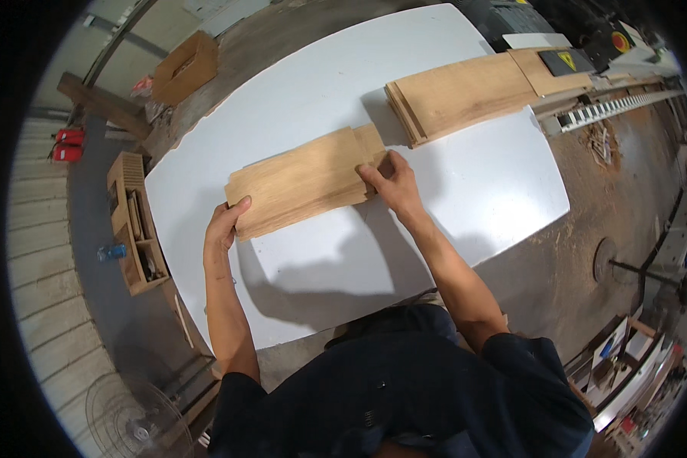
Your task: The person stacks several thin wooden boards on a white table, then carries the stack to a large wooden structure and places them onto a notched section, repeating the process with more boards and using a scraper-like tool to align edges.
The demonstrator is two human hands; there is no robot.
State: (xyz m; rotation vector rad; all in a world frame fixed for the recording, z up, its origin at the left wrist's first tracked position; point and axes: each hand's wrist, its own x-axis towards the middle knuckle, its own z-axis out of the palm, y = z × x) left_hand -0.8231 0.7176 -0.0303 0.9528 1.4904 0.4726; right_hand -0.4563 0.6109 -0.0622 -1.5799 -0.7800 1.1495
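Observation:
Between my hands is a small stack of thin wooden boards point(301, 179), held above the white table, their edges not quite lined up. My left hand point(226, 221) grips the stack's left end, thumb on top and fingers underneath. At the right end my right hand point(391, 182) pinches the boards, its thumb on the upper face and fingers round the far edge. Farther right on the table lies a second pile of wooden boards point(466, 95), its right end beside a machine.
The white table point(466, 206) has a chipped rim. At the upper right stands a machine with a red stop button point(620, 41) and a toothed white track point(618, 109). A cardboard box point(186, 67), a wooden shelf unit point(136, 221) and a fan point(137, 427) are to the left.

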